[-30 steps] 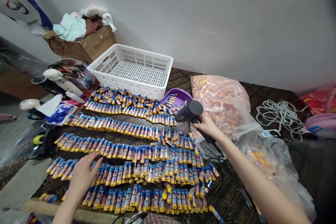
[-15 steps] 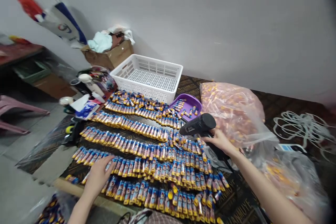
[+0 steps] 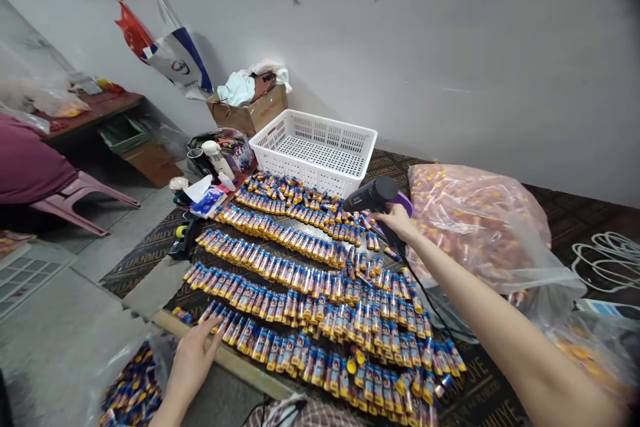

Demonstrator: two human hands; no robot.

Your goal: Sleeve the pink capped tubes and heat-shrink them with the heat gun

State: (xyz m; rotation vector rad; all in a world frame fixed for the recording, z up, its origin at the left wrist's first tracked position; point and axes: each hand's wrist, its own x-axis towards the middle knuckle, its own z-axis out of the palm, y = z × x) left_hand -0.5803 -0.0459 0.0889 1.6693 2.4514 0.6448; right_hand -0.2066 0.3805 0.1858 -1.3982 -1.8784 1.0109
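Observation:
My right hand [image 3: 399, 222] grips the handle of a black hair dryer [image 3: 373, 194], held above the far right of the table with its nozzle toward the left. Below and in front of it lie long rows of small tubes [image 3: 273, 265] with blue and yellow ends and printed wraps. My left hand [image 3: 194, 355] reaches to the left end of the nearest row, fingers stretched out and resting at the tubes there. A purple tray [image 3: 404, 203] is mostly hidden behind the dryer and my right hand.
A white plastic basket [image 3: 310, 170] stands behind the rows. To the right lies a large clear bag [image 3: 475, 220] of yellow-and-pink pieces; a dark cord runs nearby. A bag of tubes [image 3: 133, 383] sits low at left. A person on a pink stool [image 3: 83, 193] is at far left.
The view has swung left. My right hand has carried the hair dryer farther back, over the purple tray. My left hand has shifted toward the nearest row's left end.

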